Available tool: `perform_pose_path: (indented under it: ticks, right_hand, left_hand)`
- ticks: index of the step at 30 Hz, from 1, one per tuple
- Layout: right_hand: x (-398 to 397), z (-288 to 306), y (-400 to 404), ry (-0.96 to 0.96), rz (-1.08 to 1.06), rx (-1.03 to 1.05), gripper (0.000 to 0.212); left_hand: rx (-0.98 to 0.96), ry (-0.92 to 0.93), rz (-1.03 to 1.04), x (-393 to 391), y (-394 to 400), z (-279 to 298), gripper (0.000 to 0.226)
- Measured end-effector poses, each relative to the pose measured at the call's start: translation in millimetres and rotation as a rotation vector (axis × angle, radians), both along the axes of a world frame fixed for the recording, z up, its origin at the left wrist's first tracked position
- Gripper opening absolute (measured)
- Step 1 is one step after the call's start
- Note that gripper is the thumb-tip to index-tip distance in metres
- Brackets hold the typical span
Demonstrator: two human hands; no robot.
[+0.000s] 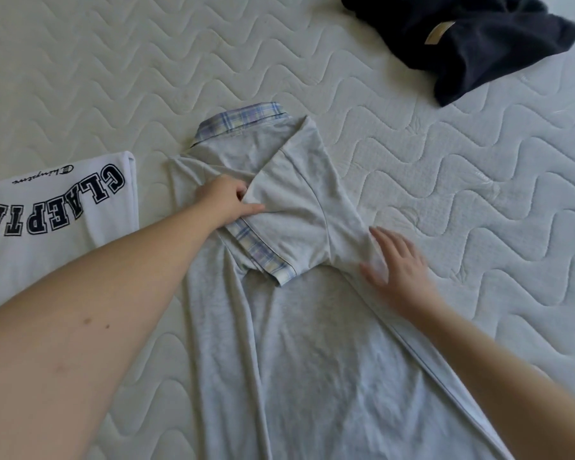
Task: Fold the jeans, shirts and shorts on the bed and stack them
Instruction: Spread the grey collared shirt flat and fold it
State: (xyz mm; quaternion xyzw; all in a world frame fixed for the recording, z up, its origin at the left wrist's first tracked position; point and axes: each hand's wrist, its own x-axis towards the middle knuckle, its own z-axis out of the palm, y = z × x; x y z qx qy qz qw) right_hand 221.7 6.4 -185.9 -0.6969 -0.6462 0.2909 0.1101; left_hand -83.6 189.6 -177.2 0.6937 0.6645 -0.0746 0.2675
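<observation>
right now the grey shirt (299, 327) lies flat on the bed (478, 194) between both hands; left hand (226, 202) pinches the folded-in sleeve (296, 200), right hand (397, 263) presses spread and flat on the shirt's edge. letting go early could let the sleeve spring back.

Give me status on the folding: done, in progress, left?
Done: the white lettered garment looks folded, at left. In hand: the grey polo shirt with plaid collar; its sleeve is folded across, left hand pinching the fabric, right hand flat on the side fold. Left: the crumpled dark navy garment. No stack yet.
</observation>
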Motion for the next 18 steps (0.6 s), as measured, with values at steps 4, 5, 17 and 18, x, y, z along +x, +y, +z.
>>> perform_pose_path:
  ticks: [4, 5, 17, 18]
  right_hand:
    - [-12.5, -4.9, -37.7, -0.097, 0.017, -0.001, 0.074]
    - [-15.3, -5.1, -42.1, -0.105, 0.006, -0.014, 0.076]
    - [12.8, 12.3, -120.1, -0.242, -0.087, -0.163, 0.074]
    - [17.6, 13.0, -133.2, -0.241, -0.115, -0.185, 0.072]
  left_hand:
    - [0.13, -0.293, 0.178, 0.6, -6.5, 5.2, 0.039]
    - [0.104, -0.347, 0.217, -0.1, -6.9, 7.9, 0.037]
    - [0.509, -0.319, 0.317, 43.8, -111.0, 34.9, 0.018]
    - [0.438, -0.364, 0.337, 62.1, -131.2, 32.4, 0.017]
